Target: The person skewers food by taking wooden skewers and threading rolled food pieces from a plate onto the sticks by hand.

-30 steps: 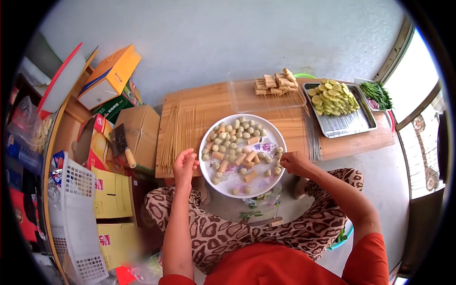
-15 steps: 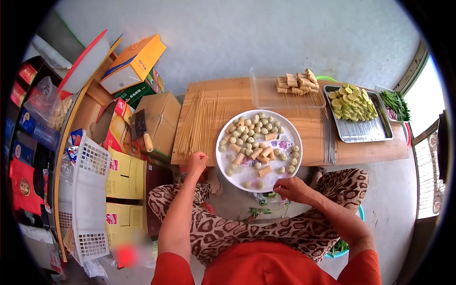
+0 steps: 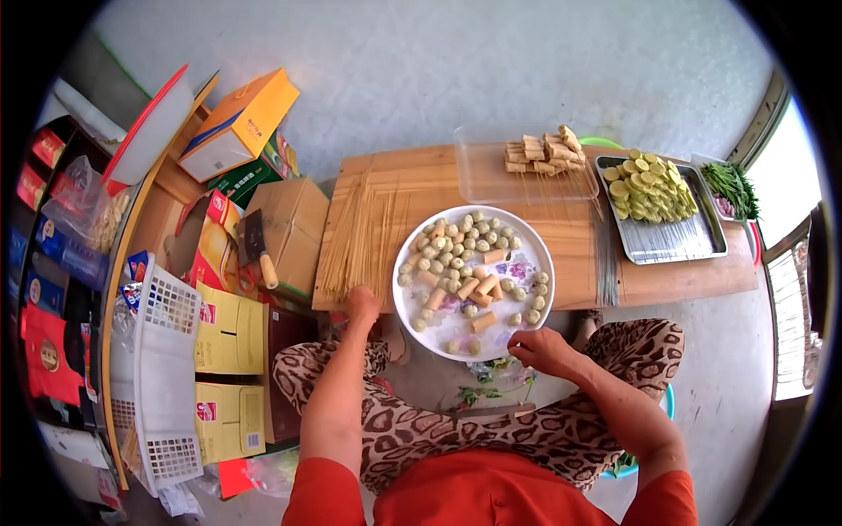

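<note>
My left hand [image 3: 363,306] is at the table's near edge, by the near ends of many thin bamboo skewers [image 3: 358,237]. Its fingers are curled, and whatever they may hold is hidden. My right hand [image 3: 544,351] sits at the lower right rim of a round white plate [image 3: 545,326], fingers pinched together; I cannot make out anything in them. On the plate lie many speckled pale-green balls [image 3: 456,249] and several tan cylindrical pieces [image 3: 483,322], some touching one another.
A clear plastic tray [image 3: 474,175] holds skewered tan rolls [image 3: 545,152]. Right of it stand a metal tray [image 3: 671,250] with green slices [image 3: 645,186] and leafy greens [image 3: 732,188]. Loose metal skewers [image 3: 606,263] lie between. Cardboard boxes, a cleaver [image 3: 256,241] and a white basket [image 3: 167,368] are at left.
The view has shifted slightly, so the table and plate appear a little further left. My left hand has dipped a little at the skewer ends; my right hand stays by the plate rim.
</note>
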Motion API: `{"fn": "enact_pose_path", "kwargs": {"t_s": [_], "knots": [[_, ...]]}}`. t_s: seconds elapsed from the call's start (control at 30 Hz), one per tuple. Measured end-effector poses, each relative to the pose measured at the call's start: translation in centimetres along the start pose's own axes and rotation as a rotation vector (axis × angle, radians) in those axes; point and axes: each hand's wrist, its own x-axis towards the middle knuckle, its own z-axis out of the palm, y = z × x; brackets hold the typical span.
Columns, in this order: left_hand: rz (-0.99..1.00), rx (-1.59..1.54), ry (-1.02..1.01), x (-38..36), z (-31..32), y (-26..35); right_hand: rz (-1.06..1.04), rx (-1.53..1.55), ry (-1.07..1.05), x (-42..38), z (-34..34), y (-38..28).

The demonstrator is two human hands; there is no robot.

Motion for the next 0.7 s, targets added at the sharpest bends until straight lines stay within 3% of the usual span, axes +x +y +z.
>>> {"fn": "enact_pose_path", "kwargs": {"t_s": [0.3,0.43,0.57,0.7], "knots": [[-0.161,-0.123,-0.064,-1.9,-2.0,1.7,-0.142,-0.092,0.087,0.4,1.0,1.2],[-0.243,-0.206,-0.107,-2.9,-2.4,2.4,-0.066,-0.052,0.054,0.3,0.8,1.0],[-0.263,-0.234,-0.142,-3.9,-2.5,2.6,-0.060,-0.069,0.074,0.0,0.6,1.0],[-0.136,-0.148,-0.033,-4.7,-2.5,2.0,-0.082,-0.105,0.079,0.2,1.1,1.5]]}}
